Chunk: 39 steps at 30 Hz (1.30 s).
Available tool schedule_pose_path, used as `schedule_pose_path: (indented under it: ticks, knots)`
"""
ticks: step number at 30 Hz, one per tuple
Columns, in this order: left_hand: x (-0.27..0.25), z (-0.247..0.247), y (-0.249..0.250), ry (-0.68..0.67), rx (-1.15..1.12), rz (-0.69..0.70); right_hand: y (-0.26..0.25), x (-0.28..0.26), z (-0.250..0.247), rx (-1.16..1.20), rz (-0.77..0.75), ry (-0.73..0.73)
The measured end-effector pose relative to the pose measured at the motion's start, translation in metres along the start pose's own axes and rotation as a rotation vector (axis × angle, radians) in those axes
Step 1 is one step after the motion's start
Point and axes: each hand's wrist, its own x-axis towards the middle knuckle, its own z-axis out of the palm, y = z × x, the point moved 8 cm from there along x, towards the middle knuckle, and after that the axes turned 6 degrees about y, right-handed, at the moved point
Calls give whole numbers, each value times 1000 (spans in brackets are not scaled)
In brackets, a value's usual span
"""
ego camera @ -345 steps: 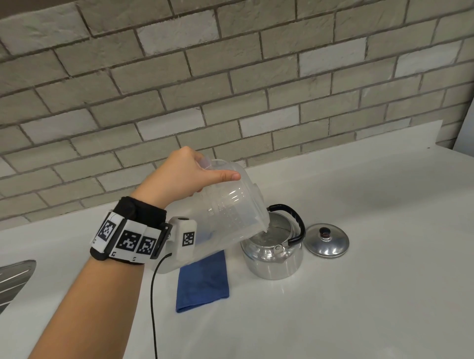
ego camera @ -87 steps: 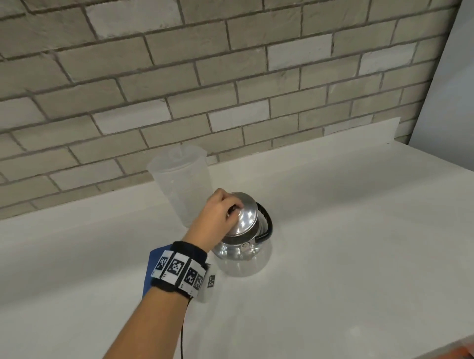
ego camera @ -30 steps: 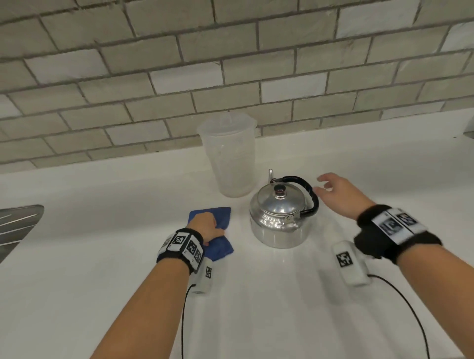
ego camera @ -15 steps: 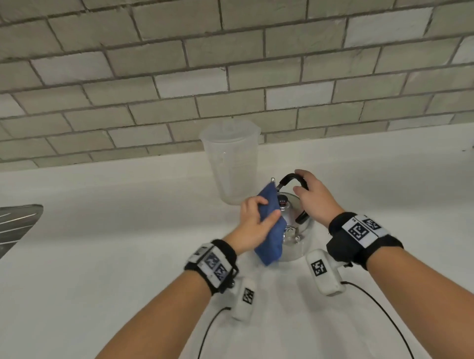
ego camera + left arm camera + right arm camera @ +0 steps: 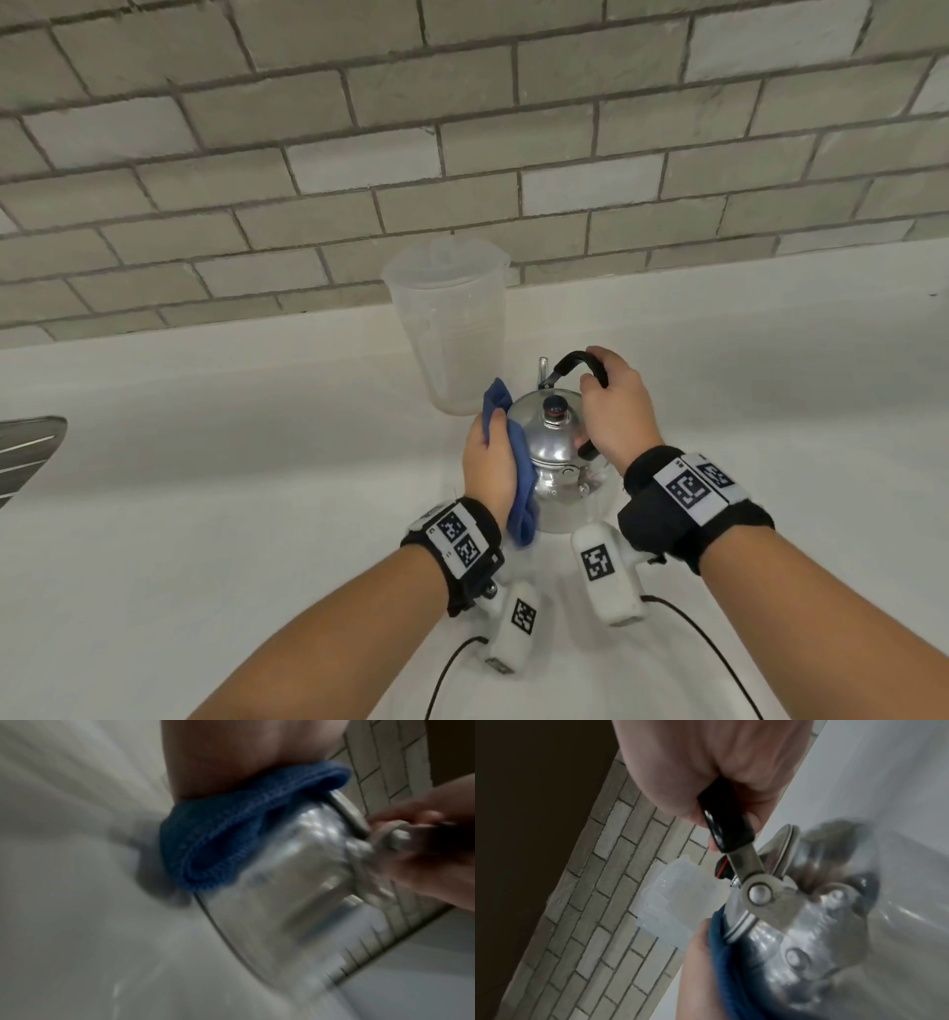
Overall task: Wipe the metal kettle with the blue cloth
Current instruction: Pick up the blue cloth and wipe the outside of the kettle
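Note:
The metal kettle [image 5: 554, 447] stands with its lid on, on the white counter [image 5: 205, 514]. My left hand [image 5: 488, 462] grips the blue cloth [image 5: 521, 462] and presses it against the kettle's left side. In the left wrist view the cloth [image 5: 231, 833] lies bunched between my palm and the kettle wall [image 5: 295, 892]. My right hand [image 5: 616, 411] is curled round the black handle [image 5: 575, 360], which stands raised over the lid. The right wrist view shows my fingers [image 5: 706, 760] wrapped on the handle [image 5: 721, 825] above its metal hinge.
A clear plastic jug [image 5: 452, 329] stands upright just behind the kettle, close to the brick wall [image 5: 462, 128]. A metal sink drainer [image 5: 25, 452] shows at the left edge. Wrist camera cables trail on the counter near me.
Over the last second my left hand lifted the cloth off the counter and brought it to the kettle's left side. My right hand came in and took hold of the handle.

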Motion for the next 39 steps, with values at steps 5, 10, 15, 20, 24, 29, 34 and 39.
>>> schedule_pose_path:
  ticks: [5, 10, 15, 20, 24, 29, 34, 39]
  knots:
    - [32, 10, 9, -198, 193, -114, 2, 0, 2, 49, 36, 57]
    - [30, 6, 5, -48, 116, -60, 10, -14, 12, 318, 210, 284]
    - [9, -5, -4, 49, 16, 60, 16, -17, 33, 416, 319, 197]
    - [28, -6, -12, -74, -44, -81, -10, -7, 15, -329, -126, -329]
    - [40, -4, -13, -139, -84, -201, -18, -4, 11, -732, -587, -711]
    - [46, -1, -29, -100, -145, -285, -34, -9, 20, -664, -903, -644]
    - [33, -5, -23, -17, -247, -226, -38, -22, 35, -655, -848, -339]
    - [22, -2, -27, 68, -274, -132, -51, -18, 60, -760, -820, -140]
